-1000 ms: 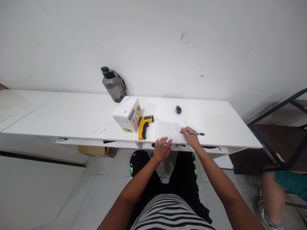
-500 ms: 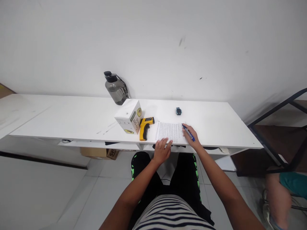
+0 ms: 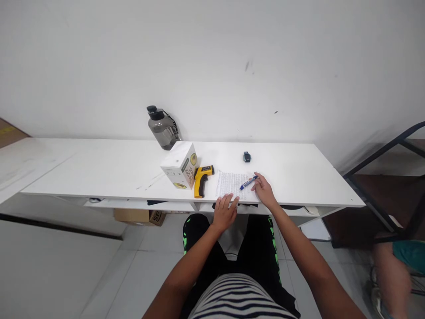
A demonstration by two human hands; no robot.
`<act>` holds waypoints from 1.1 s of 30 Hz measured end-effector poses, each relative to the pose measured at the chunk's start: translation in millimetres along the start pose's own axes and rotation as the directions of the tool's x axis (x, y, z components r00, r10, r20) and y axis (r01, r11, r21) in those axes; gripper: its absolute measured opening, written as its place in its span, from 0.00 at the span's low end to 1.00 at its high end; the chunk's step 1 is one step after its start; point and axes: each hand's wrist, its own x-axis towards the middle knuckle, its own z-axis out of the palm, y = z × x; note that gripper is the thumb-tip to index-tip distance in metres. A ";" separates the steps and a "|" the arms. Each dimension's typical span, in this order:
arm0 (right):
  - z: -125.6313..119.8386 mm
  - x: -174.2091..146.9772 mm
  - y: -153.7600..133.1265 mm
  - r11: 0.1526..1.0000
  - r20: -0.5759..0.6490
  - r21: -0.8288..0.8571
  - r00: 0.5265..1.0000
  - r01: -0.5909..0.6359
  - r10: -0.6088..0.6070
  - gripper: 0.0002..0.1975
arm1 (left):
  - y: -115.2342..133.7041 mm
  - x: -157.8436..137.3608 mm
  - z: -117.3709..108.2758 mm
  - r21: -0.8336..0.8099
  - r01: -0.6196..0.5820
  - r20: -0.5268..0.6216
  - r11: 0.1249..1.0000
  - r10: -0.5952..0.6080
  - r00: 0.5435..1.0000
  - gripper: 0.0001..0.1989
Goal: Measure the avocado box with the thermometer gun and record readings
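Observation:
A sheet of paper (image 3: 229, 181) covered in lines of handwriting lies near the desk's front edge. My left hand (image 3: 225, 210) rests on its lower edge, fingers outstretched and holding nothing. At the sheet's right side, my right hand (image 3: 264, 189) has a blue pen (image 3: 248, 183) by one end between its fingers. The pen slants over the writing, its other end pointing down and left. Left of the paper is a yellow and black infrared thermometer (image 3: 201, 179), close against a white box (image 3: 179, 166) with avocado pictures. A small dark watch (image 3: 246, 157) sits beyond the paper.
A grey water bottle (image 3: 164, 130) with a black cap stands behind the box, by the wall. Under the white desk (image 3: 109, 168), a cardboard box (image 3: 133, 215) shows. At right are a dark metal frame (image 3: 381, 155) and another person's leg (image 3: 392, 274).
The pen has swung round in my right hand, from pointing up and left to pointing down and left across the sheet. My left hand stays on the paper. The view has shifted slightly.

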 end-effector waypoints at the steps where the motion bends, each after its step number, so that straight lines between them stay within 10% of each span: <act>1: 0.4 0.4 0.6 1.000 -0.004 0.001 1.000 -0.015 0.015 0.25 | -0.1 -0.1 0.0 0.001 0.003 0.003 1.000 -0.003 1.000 0.25; 33: 3.3 -0.4 -4.7 0.995 -0.054 0.013 0.993 -0.100 0.100 0.26 | 10.4 19.1 -41.1 -0.066 0.078 0.203 0.995 -0.063 0.977 0.23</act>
